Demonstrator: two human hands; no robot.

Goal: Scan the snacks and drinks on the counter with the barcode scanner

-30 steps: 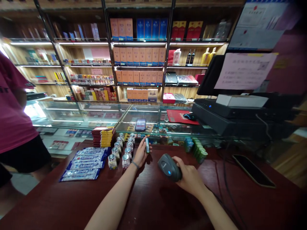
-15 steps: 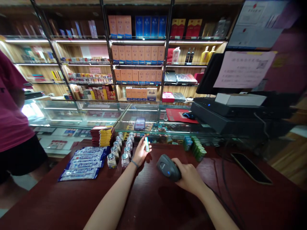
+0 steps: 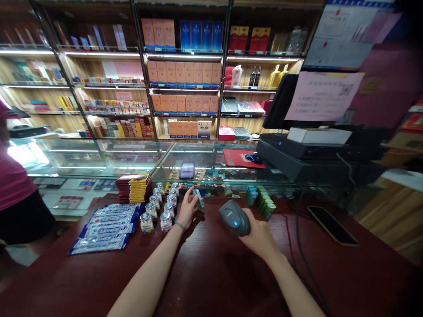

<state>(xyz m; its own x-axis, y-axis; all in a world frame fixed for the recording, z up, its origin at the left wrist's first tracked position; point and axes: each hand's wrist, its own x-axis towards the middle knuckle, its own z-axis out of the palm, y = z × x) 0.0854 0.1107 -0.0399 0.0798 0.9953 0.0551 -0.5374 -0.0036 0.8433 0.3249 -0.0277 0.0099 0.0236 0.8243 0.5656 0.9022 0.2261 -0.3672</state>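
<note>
My left hand (image 3: 187, 206) pinches a small green and white packet (image 3: 198, 197) just above the dark red counter (image 3: 211, 273), beside two rows of small glass jars (image 3: 160, 207). My right hand (image 3: 259, 237) is wrapped round the handle of a grey barcode scanner (image 3: 234, 217) with a blue light, its head turned toward the packet. The scanner is about a hand's width right of the packet.
Blue wrapped packs (image 3: 102, 226) and a red and yellow stack (image 3: 134, 188) lie at the left. Green rolls (image 3: 264, 202), a black phone (image 3: 332, 225) and a cable lie at the right. A glass showcase (image 3: 132, 160) and the till (image 3: 313, 154) stand behind. A person in pink (image 3: 13, 193) stands far left.
My left hand has tilted the packet from upright to leaning right. The scanner has lifted slightly toward it. The camera has turned a little rightward.
</note>
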